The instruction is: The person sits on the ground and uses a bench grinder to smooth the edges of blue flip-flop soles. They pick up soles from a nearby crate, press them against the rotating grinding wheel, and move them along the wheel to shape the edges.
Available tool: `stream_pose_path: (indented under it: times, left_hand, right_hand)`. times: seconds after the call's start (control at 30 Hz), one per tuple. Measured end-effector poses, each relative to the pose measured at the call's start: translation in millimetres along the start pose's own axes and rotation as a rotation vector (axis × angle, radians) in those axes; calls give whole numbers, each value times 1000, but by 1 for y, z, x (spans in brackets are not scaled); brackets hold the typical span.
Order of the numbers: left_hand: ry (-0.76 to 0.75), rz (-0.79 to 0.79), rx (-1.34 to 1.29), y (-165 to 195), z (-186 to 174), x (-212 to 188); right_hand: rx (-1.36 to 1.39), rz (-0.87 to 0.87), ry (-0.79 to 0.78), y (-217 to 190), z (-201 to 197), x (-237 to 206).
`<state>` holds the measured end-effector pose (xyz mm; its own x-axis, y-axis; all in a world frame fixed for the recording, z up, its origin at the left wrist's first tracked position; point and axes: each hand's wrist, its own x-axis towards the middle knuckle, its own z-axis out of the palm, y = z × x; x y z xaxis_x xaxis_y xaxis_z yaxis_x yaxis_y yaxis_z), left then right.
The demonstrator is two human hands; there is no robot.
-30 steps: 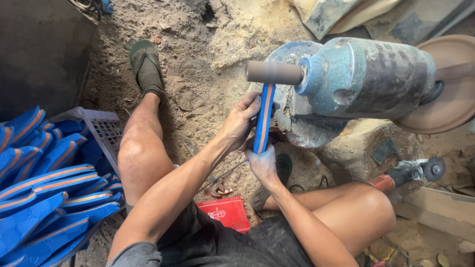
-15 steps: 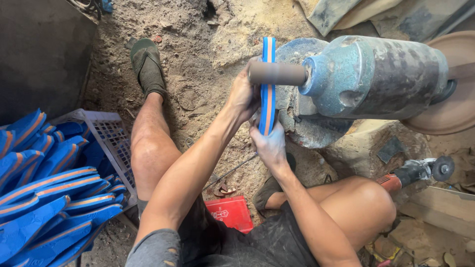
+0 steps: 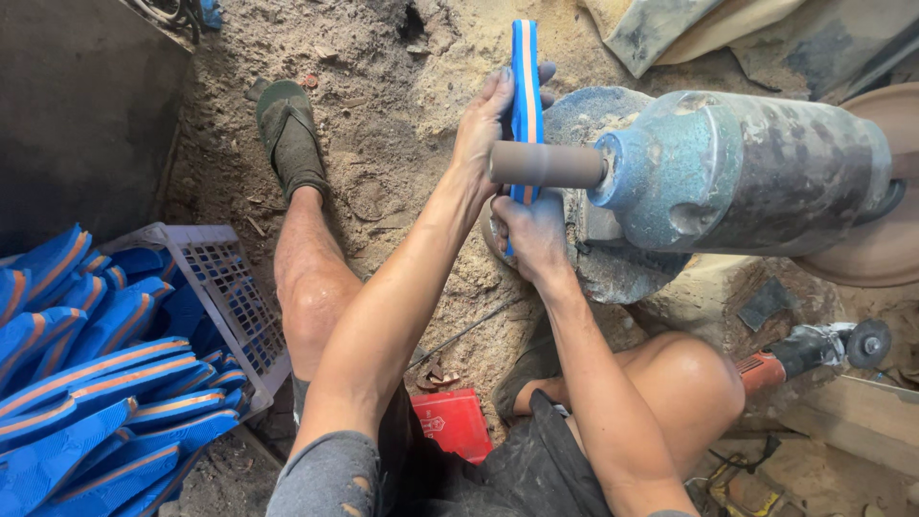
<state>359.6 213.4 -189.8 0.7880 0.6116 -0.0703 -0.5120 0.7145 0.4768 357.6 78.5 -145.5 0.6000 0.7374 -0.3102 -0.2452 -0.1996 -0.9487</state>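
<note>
A blue sandal sole with orange stripe (image 3: 524, 86) stands on edge against the brown sanding drum (image 3: 546, 164) of a grimy blue-grey motor (image 3: 756, 172). My left hand (image 3: 490, 120) grips the sole's upper part from the left. My right hand (image 3: 531, 235) holds its lower end just below the drum. The sole's middle is hidden behind the drum.
A white plastic crate (image 3: 225, 287) full of blue and orange soles (image 3: 86, 383) sits at the left. A red box (image 3: 450, 421) lies between my legs. An angle grinder (image 3: 814, 349) rests at the right. My sandalled foot (image 3: 287, 134) is on the dusty ground.
The sole has slid upward against the drum, so more of it now sticks out above. Both hands rose with it.
</note>
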Motion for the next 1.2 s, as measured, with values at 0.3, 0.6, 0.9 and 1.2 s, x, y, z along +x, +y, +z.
stream_pose_path:
  times: [0.3,0.6,0.9,1.2]
  left_hand:
    - [62,-72,-114,-12,-7,-39]
    - [94,-166,-89,-26,-12,-102]
    - [10,-220,-40,-4,12,-146]
    - [33,-246,45,-1,-5,-178]
  right_hand:
    - [-251,-80,56,22,-1,-35]
    - [-306,-57,92,57,-5,-93]
    - [-311,-96,90,87,-8,-124]
    - [-371,-197,-176,90,-23,-157]
